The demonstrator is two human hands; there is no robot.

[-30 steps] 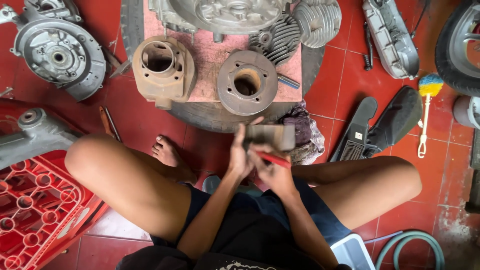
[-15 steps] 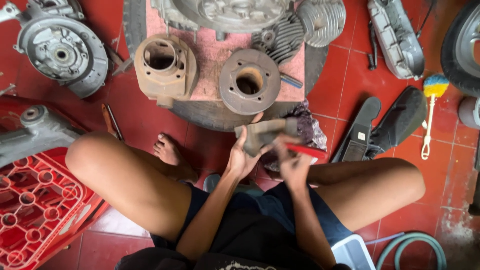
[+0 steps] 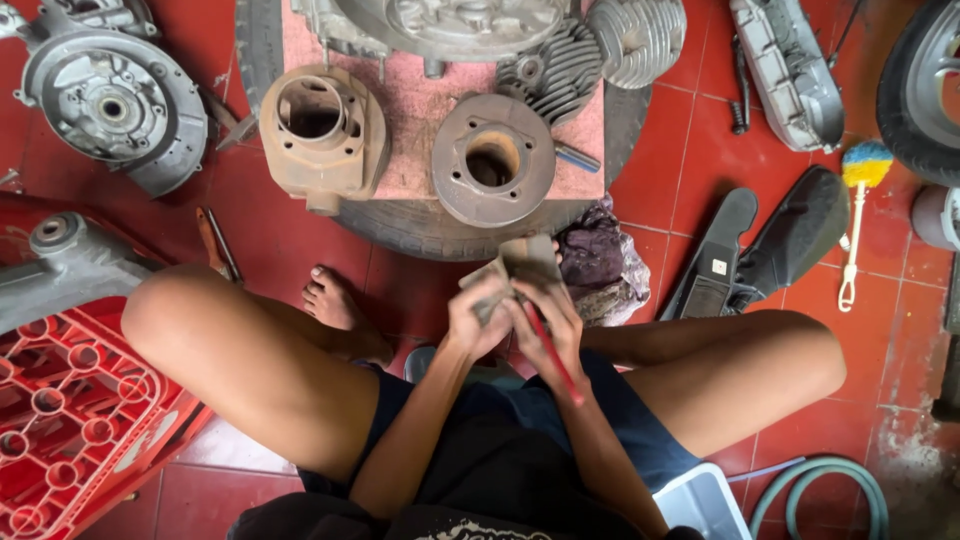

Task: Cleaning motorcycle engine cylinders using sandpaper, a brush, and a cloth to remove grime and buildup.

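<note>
The small rusty-brown metal part is half hidden by both hands; the black rubber tyre runs off frame.

Dull metal, rusty parts and a shiny red floor

In my hands I hold a small metal part that looks grey, dusty and matt, and a thin red tool that looks smooth. The two round cylinders in front of me are rough, brown metal, like rust. The finned metal piece behind them is pale grey and a bit shiny. The rag is soft, wrinkled cloth. The crate is red plastic, smooth and glossy. The floor is red tile with a light shine. The tyre is dull black rubber.
</note>
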